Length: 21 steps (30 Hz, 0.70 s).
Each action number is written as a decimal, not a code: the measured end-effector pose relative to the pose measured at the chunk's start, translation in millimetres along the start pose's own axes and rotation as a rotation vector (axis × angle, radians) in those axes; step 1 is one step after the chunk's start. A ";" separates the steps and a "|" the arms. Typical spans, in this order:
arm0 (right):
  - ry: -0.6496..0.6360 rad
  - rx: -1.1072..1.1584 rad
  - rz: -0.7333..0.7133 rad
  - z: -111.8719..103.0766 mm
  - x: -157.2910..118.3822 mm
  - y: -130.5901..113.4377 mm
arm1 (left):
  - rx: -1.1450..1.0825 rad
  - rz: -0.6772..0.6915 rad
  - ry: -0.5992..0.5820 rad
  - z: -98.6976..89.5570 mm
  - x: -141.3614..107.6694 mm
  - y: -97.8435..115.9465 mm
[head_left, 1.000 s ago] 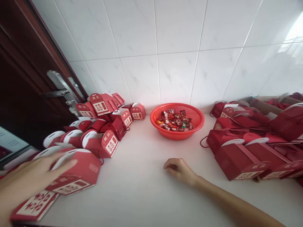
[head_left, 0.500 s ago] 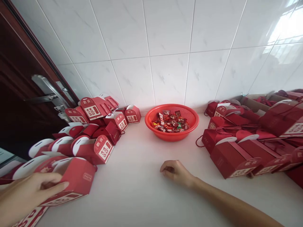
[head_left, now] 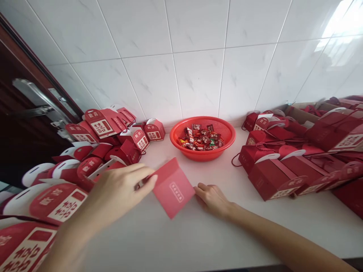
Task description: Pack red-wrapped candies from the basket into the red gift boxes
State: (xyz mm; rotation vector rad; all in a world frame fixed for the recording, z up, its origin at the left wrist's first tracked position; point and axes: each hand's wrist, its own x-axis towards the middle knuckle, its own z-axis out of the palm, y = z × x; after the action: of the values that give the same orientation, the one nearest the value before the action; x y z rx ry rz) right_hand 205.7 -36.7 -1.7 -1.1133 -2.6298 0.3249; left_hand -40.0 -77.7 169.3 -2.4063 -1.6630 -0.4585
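A red cardboard gift box with a pale printed label on its side is tilted above the middle of the white table. My left hand is closed on the box's left edge, thumb in front. At the box's right corner, my right hand has its fingers curled and pinched against it, low over the table; the fingertips are partly hidden there. Behind the box stands a red plastic basket with several wrapped candies inside.
Several red gift boxes are crowded along the left, some with open flaps. More boxes with cords are heaped on the right, by an open brown carton. A tiled wall closes the back; a dark door with a metal handle is at left.
My left hand has carried the gift box from the left group to the middle, beside my right hand. My right hand has shifted only slightly, and its fingers now meet the box.
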 end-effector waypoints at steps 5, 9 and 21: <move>-0.087 -0.257 0.152 -14.6 2.5 -1.0 | 0.041 0.285 -0.021 37.1 26.8 27.1; -0.059 -0.338 0.321 -23.9 1.5 1.9 | 0.047 0.298 0.012 49.6 33.4 35.7; 0.585 -0.245 0.027 -34.3 -8.9 -3.7 | -0.164 0.388 -0.097 57.9 47.6 51.8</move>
State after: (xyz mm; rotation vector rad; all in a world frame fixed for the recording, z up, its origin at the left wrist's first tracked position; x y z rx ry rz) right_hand 220.4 -42.2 30.2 -1.1067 -2.1646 -0.2907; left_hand 32.5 -35.9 133.2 -2.8237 -1.1820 -0.4317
